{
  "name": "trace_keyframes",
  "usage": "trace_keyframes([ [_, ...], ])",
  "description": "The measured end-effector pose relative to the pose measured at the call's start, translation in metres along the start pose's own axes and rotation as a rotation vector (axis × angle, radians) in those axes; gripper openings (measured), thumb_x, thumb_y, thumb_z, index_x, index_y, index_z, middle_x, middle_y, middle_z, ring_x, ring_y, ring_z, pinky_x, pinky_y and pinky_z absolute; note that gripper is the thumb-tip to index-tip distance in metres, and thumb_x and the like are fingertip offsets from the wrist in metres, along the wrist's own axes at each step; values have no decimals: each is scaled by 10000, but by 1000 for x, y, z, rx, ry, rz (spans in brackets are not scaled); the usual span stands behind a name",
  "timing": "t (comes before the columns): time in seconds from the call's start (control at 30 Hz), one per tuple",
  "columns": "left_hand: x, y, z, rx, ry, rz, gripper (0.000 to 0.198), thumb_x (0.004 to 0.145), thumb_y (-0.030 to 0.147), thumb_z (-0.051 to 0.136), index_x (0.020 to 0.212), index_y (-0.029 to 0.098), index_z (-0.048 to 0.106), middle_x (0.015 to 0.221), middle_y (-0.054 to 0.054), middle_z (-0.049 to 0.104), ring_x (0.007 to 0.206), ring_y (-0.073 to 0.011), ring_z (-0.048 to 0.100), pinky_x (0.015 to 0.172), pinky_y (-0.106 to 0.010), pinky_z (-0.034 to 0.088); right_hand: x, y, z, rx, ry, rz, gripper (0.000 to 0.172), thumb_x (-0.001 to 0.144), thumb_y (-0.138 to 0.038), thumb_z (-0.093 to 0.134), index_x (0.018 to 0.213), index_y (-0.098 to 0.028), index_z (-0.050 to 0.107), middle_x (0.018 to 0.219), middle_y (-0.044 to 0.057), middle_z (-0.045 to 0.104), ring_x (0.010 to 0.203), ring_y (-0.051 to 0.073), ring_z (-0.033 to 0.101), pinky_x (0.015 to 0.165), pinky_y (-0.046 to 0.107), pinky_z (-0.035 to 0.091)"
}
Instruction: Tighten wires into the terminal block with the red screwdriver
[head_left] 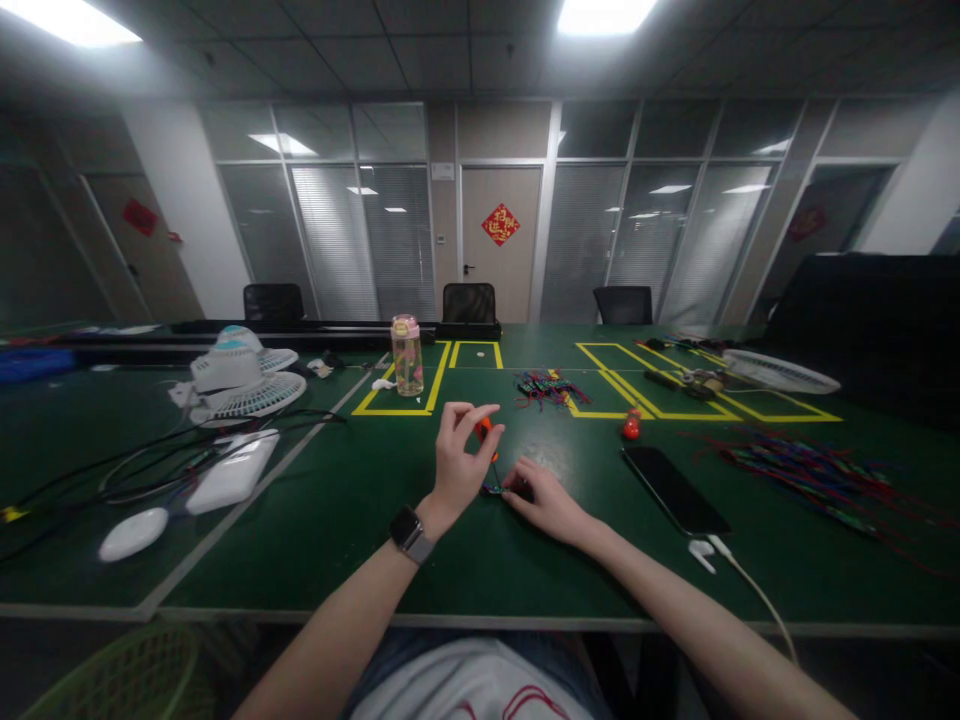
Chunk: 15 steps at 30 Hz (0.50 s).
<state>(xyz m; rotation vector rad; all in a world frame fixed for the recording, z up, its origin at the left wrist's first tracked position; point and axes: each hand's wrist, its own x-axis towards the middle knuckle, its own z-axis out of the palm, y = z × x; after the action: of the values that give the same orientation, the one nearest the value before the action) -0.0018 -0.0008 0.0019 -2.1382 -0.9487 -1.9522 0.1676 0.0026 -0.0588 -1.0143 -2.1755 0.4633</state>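
My left hand, with a watch on its wrist, has its thumb and fingers curled round the orange and black handle of a screwdriver. The thin shaft points down to a small green circuit board on the table. My right hand lies low beside it, thumb and fingertips pinching the board's right end. Part of the board and the grip on the handle are hidden by my fingers. Beyond my hands lies a pile of small boards with red and blue wires.
A larger wired-board bundle lies right, near a black phone, an earphone and a small red object. A bottle stands ahead. White fan parts, cables and a white box occupy the left of the green table.
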Motion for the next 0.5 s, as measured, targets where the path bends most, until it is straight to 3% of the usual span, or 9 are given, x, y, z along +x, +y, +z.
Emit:
trace_keyframes([
  [0.2, -1, 0, -3, -90, -85, -34, 371, 987, 203, 357, 1312, 209, 537, 1089, -78, 570, 1009, -170, 572, 874, -315, 484, 0, -1, -2, -5, -12, -7, 121, 783, -66, 597, 828, -177, 579, 801, 7, 533, 720, 158, 530, 656, 268, 430],
  [0.43, 0, 0, 0, -7, -9, -18, 288, 911, 282, 588, 1191, 225, 620, 947, -35, 539, 871, -150, 567, 806, -293, 499, 0, -1, -1, -7, 0, -1, 123, 781, -69, 598, 822, -182, 573, 801, 7, 537, 713, 157, 530, 648, 265, 428],
  [0.5, 0, 0, -1, 5, -9, -5, 286, 918, 292, 573, 1191, 223, 626, 949, -38, 524, 876, -152, 567, 800, -291, 502, 0, -2, -1, -7, 1, -3, 128, 779, -66, 599, 818, -184, 569, 800, 5, 536, 711, 156, 528, 645, 263, 426],
])
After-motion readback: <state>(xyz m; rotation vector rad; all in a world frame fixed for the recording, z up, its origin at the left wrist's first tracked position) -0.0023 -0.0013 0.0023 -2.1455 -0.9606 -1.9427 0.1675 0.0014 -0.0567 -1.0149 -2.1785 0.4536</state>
